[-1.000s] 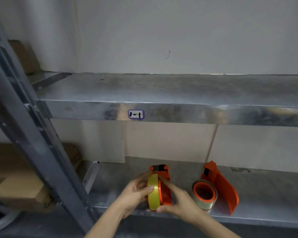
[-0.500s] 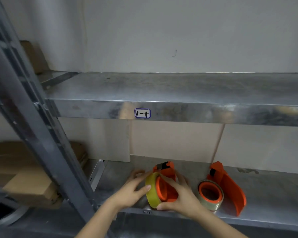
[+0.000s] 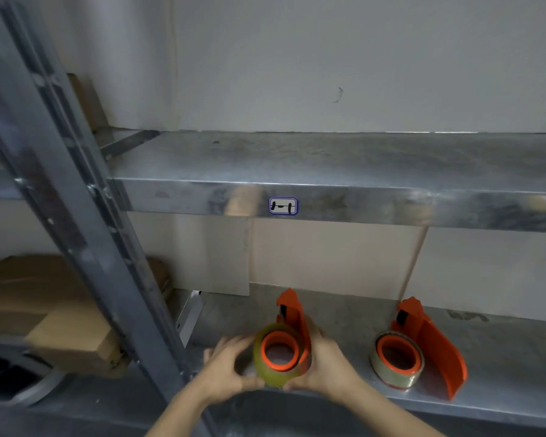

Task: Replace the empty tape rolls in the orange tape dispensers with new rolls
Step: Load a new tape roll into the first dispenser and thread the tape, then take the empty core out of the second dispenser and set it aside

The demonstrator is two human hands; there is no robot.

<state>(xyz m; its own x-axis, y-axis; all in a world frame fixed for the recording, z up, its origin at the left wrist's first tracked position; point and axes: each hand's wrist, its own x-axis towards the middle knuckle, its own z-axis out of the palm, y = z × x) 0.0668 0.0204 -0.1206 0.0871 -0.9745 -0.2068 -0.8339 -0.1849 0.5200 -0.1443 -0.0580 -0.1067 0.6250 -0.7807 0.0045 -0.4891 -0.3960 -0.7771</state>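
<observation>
Near the front edge of the lower metal shelf [image 3: 344, 313] stands an orange tape dispenser [image 3: 292, 313] with a yellowish tape roll [image 3: 265, 370] on its orange hub. My left hand [image 3: 226, 365] grips the roll's left side. My right hand [image 3: 330, 362] wraps the dispenser and the roll's lower right edge. To the right, a second orange dispenser [image 3: 432, 345] lies on the shelf with a clear tape roll [image 3: 391, 373] on its hub, untouched.
An upper metal shelf [image 3: 328, 187] with a small label [image 3: 282, 205] overhangs the work area. A grey slanted upright [image 3: 76, 222] crosses the left side. Cardboard boxes [image 3: 54, 313] sit behind it at lower left. A pale wall backs the shelves.
The roll and dispenser have turned in my hands, so the hub's open orange ring now faces me instead of the roll's edge. The view has shifted slightly right.
</observation>
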